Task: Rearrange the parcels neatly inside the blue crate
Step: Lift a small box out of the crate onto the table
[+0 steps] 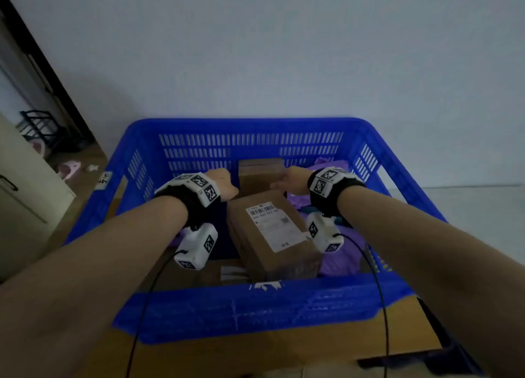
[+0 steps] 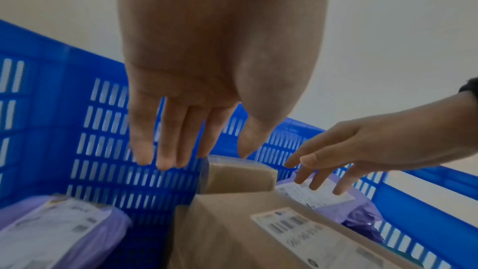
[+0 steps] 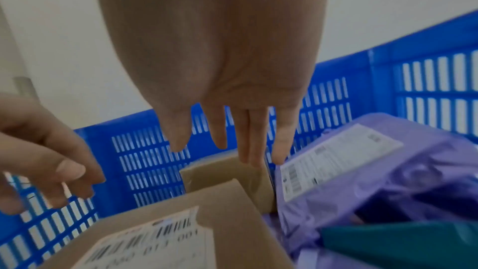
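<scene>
I have both hands down inside the blue crate (image 1: 181,306), and neither has hold of anything. My left hand (image 2: 201,81) hangs with its fingers (image 2: 165,140) straight and close together, tips pointing down, just above and to the left of the small brown box (image 2: 240,175) that stands against the crate's far wall. My right hand (image 3: 220,58) mirrors it: fingers (image 3: 253,140) extended and relaxed, tips just over the right edge of that same small box (image 3: 227,173); whether they touch it I cannot tell from here.

Nearer than my fingertips, between the two wrists, lies the large brown box (image 1: 272,235) with a white barcode label (image 1: 272,224) on top. It sits higher than the small box and partly blocks my view of it in both wrist views.

To the right of my right fingers is a purple mailer bag (image 3: 375,171) with a white shipping label facing up, pressed against the small box's right side. Below it, in the right wrist view, a teal flat item (image 3: 401,242) lies on crumpled purple plastic. To the left of my left fingers, low in the crate, is another purple mailer (image 2: 56,232) with its own label, well apart from the boxes, with bare crate floor between.

The crate sits on a brown tabletop (image 1: 255,357) against a pale wall (image 1: 284,50).
</scene>
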A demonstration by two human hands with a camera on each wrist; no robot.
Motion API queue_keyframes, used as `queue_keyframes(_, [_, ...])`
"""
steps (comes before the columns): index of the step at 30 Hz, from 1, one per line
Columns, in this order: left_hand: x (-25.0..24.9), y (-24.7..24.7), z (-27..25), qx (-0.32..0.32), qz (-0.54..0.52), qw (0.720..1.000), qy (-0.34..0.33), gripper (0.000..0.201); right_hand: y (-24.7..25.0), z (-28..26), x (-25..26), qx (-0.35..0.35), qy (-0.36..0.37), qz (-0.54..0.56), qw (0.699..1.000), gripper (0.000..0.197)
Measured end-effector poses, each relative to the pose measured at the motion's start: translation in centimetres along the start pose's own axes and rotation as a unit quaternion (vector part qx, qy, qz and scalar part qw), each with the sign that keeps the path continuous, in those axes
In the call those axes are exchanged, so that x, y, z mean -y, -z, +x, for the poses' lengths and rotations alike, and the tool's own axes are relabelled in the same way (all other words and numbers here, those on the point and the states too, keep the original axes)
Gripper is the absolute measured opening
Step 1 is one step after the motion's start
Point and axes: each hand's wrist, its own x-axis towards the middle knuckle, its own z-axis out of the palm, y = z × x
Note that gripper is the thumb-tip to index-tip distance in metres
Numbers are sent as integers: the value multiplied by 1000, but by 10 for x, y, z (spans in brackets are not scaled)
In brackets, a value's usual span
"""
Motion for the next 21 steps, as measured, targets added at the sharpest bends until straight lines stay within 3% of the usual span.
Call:
queue_keyframes(3, [-6,-12,-4,40,31,998,28,43,-13,3,-10,32,-10,24,999,41])
queue_keyframes(8, [-15,-31,-10,145,19,989,39,33,-31,5,-22,61,-71,39,995,51])
queue_keyframes(14, [-17,-37,-15,218,-125,962,106,57,-34,0,-33,160,-170,156,960,68])
queue_keyframes(21, [-1,-44,-2,255,-250,920,162,69,-38,5,-43,196,-165,260,931,78])
